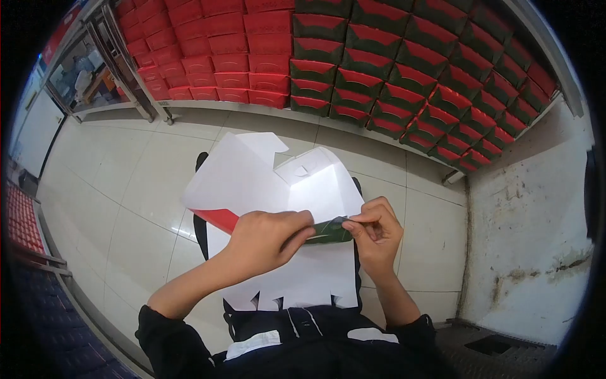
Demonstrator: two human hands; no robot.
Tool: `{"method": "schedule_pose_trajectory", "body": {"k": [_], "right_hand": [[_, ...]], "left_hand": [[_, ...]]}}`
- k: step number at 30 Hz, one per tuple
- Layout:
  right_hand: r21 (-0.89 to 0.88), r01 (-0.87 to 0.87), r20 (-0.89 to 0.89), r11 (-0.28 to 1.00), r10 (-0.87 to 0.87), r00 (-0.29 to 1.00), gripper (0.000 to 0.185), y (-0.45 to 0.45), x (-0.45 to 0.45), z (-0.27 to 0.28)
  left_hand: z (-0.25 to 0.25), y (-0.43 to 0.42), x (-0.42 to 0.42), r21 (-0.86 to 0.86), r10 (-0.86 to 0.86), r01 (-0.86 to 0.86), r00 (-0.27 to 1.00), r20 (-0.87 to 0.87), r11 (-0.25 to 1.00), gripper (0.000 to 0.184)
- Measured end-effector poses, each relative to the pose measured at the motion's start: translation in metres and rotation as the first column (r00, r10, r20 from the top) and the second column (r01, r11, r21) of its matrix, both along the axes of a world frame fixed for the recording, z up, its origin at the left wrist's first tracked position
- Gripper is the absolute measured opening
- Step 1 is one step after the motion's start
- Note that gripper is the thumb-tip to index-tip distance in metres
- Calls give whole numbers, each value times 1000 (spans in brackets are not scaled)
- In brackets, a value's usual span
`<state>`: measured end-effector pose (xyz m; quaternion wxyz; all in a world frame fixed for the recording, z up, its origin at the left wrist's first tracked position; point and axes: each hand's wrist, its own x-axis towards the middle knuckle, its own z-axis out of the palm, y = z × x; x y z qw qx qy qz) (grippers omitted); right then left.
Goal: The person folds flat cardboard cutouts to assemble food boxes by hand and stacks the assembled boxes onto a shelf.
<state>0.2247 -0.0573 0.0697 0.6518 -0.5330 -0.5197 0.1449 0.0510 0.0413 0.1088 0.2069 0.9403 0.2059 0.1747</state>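
Observation:
A partly folded cardboard box (249,161), white inside with red and dark green outer faces, rests across my lap. My left hand (268,237) is closed on its near folded wall, with the fingers on top and the thumb by the dark green panel (331,232). At that panel's right end, my right hand (379,237) pinches the corner between thumb and fingertips. Beneath the box lies a flat white cardboard sheet (290,275) with notches along its near edge. The part of the wall under my left fingers is hidden.
Ahead, a shelf holds stacked red boxes (218,44) and green-and-red boxes (404,69). A stained white wall (524,252) stands to the right. More stacked boxes (25,218) show at the far left. Around me is a tiled floor (126,164).

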Motion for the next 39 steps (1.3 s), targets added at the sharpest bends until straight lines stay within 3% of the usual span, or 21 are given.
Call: {"method": "schedule_pose_trajectory", "body": {"k": [2,6,8,9,11,15,17,20,22,25,27,29,30,32,36,39], "right_hand": [[61,7,-77,998,-2,997,13,-3,-3,-6],[154,34,-159,988,-9,987,15,-8,-10,-16],[18,-48,-31,999,49,998,16,-14,-8,-18],[12,-48,-32,999,49,998,16,-15,-6,-18],[-117,-245,-147,962,228,963,17,-17,-3,-15],[-153,-241,-170,958,215,962,17,-21,-5,-12],[-14,-61,-208,998,57,977,16,-22,-14,-17],[-68,-35,-167,997,23,986,16,-27,-19,-27],[-114,-61,-159,992,43,986,16,-30,-16,-32],[-171,-88,-98,981,72,993,16,-36,-13,-29],[-188,-88,-46,978,80,996,16,-39,-14,-28],[-33,7,-16,999,-8,1000,17,-40,-19,-30],[-40,8,-16,999,-8,1000,17,-39,-22,-33],[85,172,-223,981,-150,963,18,-38,-27,-41],[30,138,-113,990,-134,984,19,-47,-29,-40],[-118,10,-8,993,-11,1000,19,-51,-17,-37]], "left_hand": [[-5,1,0,-4,-41,41,998,45,999,14],[-6,5,-1,-29,-77,76,995,-64,997,15],[-3,5,-1,-17,-97,96,992,-86,995,14],[-2,5,-1,-17,-117,116,988,-100,993,14],[-3,5,-1,-21,-134,132,984,-116,991,14],[-4,3,1,-45,-165,160,976,-144,986,13],[-2,0,1,-69,-164,156,976,-143,985,13],[-5,-6,-3,-98,-147,135,980,-136,986,13],[-15,-10,-6,-305,-149,133,988,-31,943,13],[-22,-13,-4,-400,-134,97,989,-67,912,13],[-21,-16,-3,-394,-125,74,987,-104,916,14],[-19,-19,-1,-388,-113,52,984,-138,920,14],[-17,-20,-1,-395,-109,35,980,-168,918,11],[-13,-22,-1,-403,-103,15,975,-197,915,9],[-12,-28,-1,-301,-124,63,974,-189,952,8],[-13,-29,-2,-253,-159,114,974,-162,961,10]]}}
